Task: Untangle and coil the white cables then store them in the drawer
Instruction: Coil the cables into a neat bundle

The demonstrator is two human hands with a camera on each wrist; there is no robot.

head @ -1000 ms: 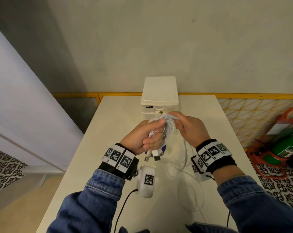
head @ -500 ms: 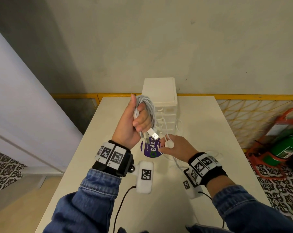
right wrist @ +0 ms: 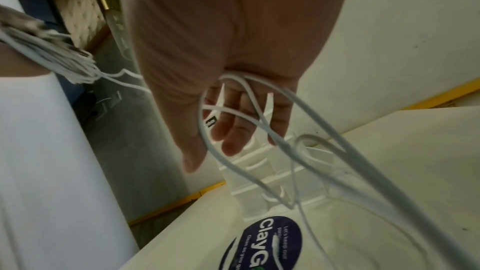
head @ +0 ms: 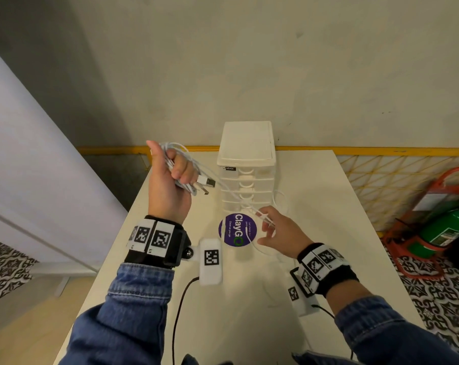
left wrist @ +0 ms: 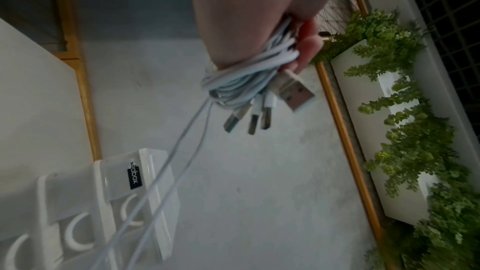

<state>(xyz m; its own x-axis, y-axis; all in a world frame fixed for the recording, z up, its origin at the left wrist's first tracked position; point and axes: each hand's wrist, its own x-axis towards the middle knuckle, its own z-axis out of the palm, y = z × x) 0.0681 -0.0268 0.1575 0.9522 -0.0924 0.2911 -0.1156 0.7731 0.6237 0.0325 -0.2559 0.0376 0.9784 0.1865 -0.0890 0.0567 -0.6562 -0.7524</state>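
My left hand (head: 170,180) is raised left of the drawer unit (head: 246,164) and grips a coiled bundle of white cables (head: 180,164), seen close in the left wrist view as the bundle (left wrist: 241,81). Several USB plugs (left wrist: 296,93) stick out of the fist. Two thin strands run from the bundle down across the drawer fronts to my right hand (head: 273,230). That hand hovers low in front of the unit with fingers (right wrist: 233,126) spread and fairly straight, the strands looped over them. More slack cable (head: 281,198) lies on the table by the unit. All drawers look closed.
The white table (head: 315,206) carries a round purple sticker (head: 237,230) just in front of the drawer unit. A yellow rail (head: 381,150) runs behind the table. A green fire extinguisher (head: 444,227) in a red stand sits on the floor to the right.
The hands, together at the drawer unit a second ago, have separated. My left hand carried the bundle up and left; my right hand dropped low, its fingers spreading, with strands now stretched between them.
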